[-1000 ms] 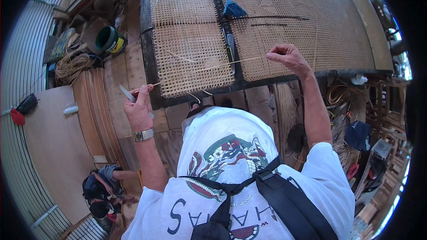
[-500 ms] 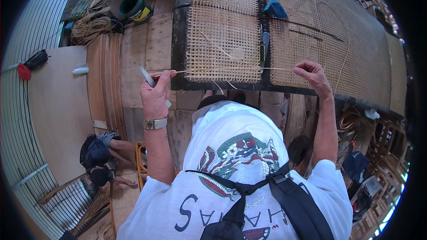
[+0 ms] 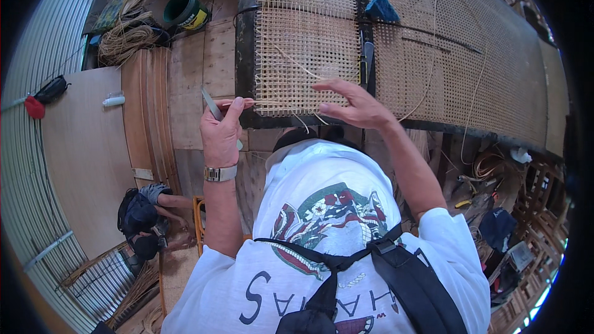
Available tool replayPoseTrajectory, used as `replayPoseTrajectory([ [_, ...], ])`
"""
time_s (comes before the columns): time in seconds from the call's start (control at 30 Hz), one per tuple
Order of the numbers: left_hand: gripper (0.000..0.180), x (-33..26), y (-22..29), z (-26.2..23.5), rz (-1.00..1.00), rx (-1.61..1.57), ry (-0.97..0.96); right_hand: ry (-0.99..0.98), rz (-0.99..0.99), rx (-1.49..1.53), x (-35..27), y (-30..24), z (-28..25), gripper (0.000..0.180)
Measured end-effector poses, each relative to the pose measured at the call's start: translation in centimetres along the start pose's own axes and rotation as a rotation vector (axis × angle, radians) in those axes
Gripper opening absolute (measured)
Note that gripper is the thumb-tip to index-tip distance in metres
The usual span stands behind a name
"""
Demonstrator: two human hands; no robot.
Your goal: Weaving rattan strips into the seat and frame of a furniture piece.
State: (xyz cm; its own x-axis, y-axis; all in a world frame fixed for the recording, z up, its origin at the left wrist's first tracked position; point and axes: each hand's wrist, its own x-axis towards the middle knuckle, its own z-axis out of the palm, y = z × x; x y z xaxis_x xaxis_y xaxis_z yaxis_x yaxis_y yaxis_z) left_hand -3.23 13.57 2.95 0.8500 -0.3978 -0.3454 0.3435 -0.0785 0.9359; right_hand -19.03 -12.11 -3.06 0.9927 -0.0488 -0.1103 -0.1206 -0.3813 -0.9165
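My left hand (image 3: pixel 221 131) is closed around a flat grey knife-like tool (image 3: pixel 212 104), whose pale end shows below the palm. Its thumb and finger pinch at the left edge of a woven cane panel (image 3: pixel 306 43), where a thin cane strand (image 3: pixel 263 104) runs along the near rows. Over the panel's near right part hovers my right hand (image 3: pixel 359 108), thumb and fingers apart, with nothing visible between them. Several loose cane ends (image 3: pixel 301 121) stick out at the near edge.
Across the dark frame bar (image 3: pixel 363 0) lies a larger cane panel (image 3: pixel 458 74), with a blue block (image 3: pixel 382 9) and a slim blade (image 3: pixel 369 62) near the bar. At far left stand a green bucket (image 3: pixel 184 11) and cane bundles (image 3: pixel 127 40). Another person (image 3: pixel 139 216) crouches at lower left.
My right hand has come left from the strand's far end to above the near panel, its pinch now opened. The stretched strand no longer spans to the right. My left hand has barely moved.
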Motion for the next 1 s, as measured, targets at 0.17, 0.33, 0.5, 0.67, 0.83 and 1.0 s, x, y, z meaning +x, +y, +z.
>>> replayPoseTrajectory([
  [0.17,0.008,-0.4,0.4,0.3,0.019,0.025,0.015,0.054,-0.133,0.071,3.7,-2.2,2.6,0.060],
  [0.33,0.008,-1.3,0.2,0.3,0.044,0.038,0.056,0.019,-0.123,0.310,5.5,-3.4,4.1,0.032],
  [0.5,0.008,-1.7,0.0,-0.7,0.061,0.029,0.109,0.266,-0.077,0.190,4.5,-1.7,3.6,0.003],
  [0.67,0.009,-1.9,1.1,-4.4,0.076,0.017,0.220,0.960,0.767,-0.428,-10.6,16.6,-13.4,0.047],
  [0.83,0.009,-1.6,0.2,-5.6,0.046,-0.030,0.203,1.013,0.579,-0.436,-13.9,9.8,-15.5,0.045],
  [1.0,0.008,-0.6,0.0,-1.7,0.009,-0.030,0.099,0.519,-0.099,-0.056,-3.1,-0.6,-1.8,0.063],
])
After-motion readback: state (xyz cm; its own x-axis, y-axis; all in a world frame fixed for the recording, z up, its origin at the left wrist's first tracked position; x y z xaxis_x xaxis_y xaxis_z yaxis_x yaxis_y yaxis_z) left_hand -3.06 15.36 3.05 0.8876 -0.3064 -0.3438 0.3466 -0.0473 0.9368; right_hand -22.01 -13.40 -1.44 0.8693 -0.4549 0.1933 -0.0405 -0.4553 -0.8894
